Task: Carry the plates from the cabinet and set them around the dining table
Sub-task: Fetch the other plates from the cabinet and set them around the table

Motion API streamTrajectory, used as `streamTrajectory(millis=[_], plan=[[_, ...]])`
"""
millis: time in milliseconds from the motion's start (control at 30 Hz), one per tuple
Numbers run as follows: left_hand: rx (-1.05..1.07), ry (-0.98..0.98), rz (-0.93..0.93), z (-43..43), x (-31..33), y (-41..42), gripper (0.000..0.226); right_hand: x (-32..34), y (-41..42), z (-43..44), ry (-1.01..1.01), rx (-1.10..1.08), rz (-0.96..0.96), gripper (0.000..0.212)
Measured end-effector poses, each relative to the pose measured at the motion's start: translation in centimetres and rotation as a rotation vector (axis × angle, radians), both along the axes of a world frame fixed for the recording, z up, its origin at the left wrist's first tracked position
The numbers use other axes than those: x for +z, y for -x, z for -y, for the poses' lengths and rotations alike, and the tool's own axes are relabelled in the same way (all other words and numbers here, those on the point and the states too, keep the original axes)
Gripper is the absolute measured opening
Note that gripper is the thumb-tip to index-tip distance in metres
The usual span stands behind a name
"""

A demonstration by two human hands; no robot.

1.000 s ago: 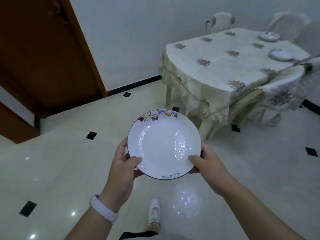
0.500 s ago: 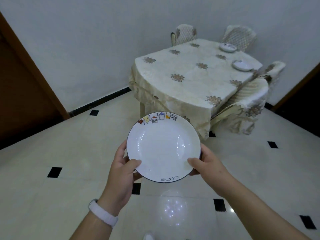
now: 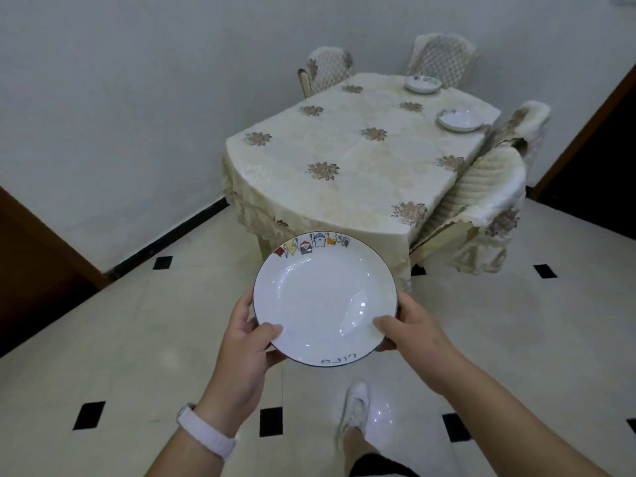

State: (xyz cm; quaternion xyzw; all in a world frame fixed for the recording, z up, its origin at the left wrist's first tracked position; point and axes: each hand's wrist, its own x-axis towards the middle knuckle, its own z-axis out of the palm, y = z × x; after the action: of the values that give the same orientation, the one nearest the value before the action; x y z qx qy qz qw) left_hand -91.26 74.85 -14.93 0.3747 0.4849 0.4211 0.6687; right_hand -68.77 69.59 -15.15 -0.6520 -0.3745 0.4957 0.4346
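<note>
Both hands, left hand (image 3: 241, 342) and right hand (image 3: 409, 335), pinch the glossy plate (image 3: 325, 299) by its rim; this thumb-edge grip could slip while walking toward the table (image 3: 344, 156).

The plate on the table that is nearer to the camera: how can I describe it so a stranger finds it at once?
Find the dining table with its cream flowered cloth. Near its right edge lies the nearer plate, before a covered chair. The other plate sits farther back at the far end.
</note>
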Motion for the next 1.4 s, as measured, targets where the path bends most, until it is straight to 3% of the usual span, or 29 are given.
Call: streamTrajectory(millis=[200,500,1167,1400], plan=[[0.009,-0.022,-0.037,-9.2,1.1,-6.1,0.061,0.3,-6.2,-9.3,-0.022,-0.008,-0.042,0.021],[-0.057,-0.046,-0.029,-19.0,1.9,-16.4,0.062,1.5,-16.0,-18.0,-0.067,-0.067,-0.105,0.035],[-0.42,0.024,-0.012,-38.7,0.3,-29.2,0.063,0.8,-24.3,-29.3,-0.066,-0.449,-0.137,0.04],[-0.541,0.064,-0.001,-47.0,-1.0,-31.4,0.063,0.5,-25.0,-36.1,-0.003,-0.597,-0.029,0.033]])
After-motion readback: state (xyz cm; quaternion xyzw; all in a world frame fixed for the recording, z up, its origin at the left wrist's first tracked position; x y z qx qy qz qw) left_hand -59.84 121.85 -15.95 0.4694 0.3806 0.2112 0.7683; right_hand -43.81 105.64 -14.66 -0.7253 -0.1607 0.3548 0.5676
